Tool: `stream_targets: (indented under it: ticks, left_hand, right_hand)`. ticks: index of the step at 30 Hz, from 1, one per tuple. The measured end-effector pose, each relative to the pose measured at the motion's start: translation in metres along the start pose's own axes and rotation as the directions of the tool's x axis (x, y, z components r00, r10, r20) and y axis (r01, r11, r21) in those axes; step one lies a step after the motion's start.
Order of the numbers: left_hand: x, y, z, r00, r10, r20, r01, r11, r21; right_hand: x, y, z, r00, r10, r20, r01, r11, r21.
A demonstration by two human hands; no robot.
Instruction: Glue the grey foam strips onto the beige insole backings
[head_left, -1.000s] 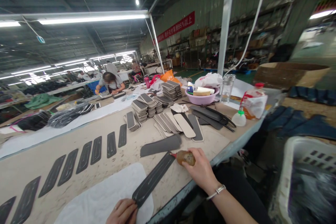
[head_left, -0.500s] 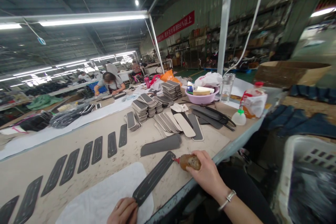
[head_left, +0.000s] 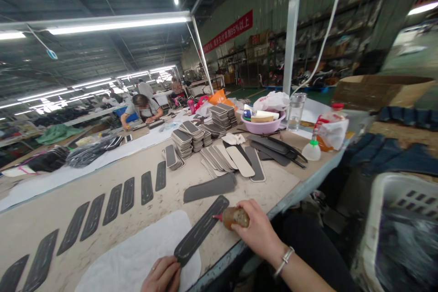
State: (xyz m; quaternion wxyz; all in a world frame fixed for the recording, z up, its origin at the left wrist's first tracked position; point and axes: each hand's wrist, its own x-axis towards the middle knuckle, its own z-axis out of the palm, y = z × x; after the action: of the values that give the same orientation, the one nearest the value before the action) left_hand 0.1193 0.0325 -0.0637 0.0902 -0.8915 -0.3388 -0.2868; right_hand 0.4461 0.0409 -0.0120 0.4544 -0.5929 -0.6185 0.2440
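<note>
My right hand is wrapped round a squeeze bottle of brownish liquid, likely glue, tilted so its red nozzle meets the upper part of a dark grey strip. Wet-looking lines run along that strip. At its near end, my left hand pinches the strip's edge with closed fingers. Part of the strip lies over a white sheet on the table. A plain dark piece lies just beyond. To the left, a row of similar dark strips shows the same shiny lines.
Stacks of light-edged pieces stand mid-table, with fanned ones nearer. Farther right are a purple basin, a glass, a green-capped bottle and a red-capped jug. A white basket stands right of the table. Across works another person.
My right hand has moved the bottle left and slightly down, its nozzle going from the strip's far end inward along it. My left hand keeps hold of the near end.
</note>
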Motion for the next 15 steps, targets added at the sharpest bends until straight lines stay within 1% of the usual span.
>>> stream_targets:
  ticks: [4,6,10,15]
  left_hand:
    - [-0.002,0.000,0.001,0.999,-0.034,0.022,0.035,0.999,-0.020]
    - [-0.004,-0.001,0.002,0.999,-0.034,0.021,0.035,0.999,-0.037]
    - [-0.006,-0.001,0.004,0.999,-0.048,0.012,0.049,0.998,-0.044]
    - [-0.005,0.002,0.002,0.996,-0.081,0.034,0.083,0.995,-0.056]
  right_hand:
    - [0.009,0.017,-0.017,0.992,0.008,-0.128,-0.024,0.992,-0.126]
    - [0.012,0.023,-0.024,0.986,0.016,-0.167,-0.041,0.989,-0.144]
    - [0.012,0.026,-0.030,0.984,0.039,-0.172,-0.062,0.990,-0.128]
    - [0.011,0.023,-0.029,0.991,0.036,-0.128,-0.054,0.989,-0.136]
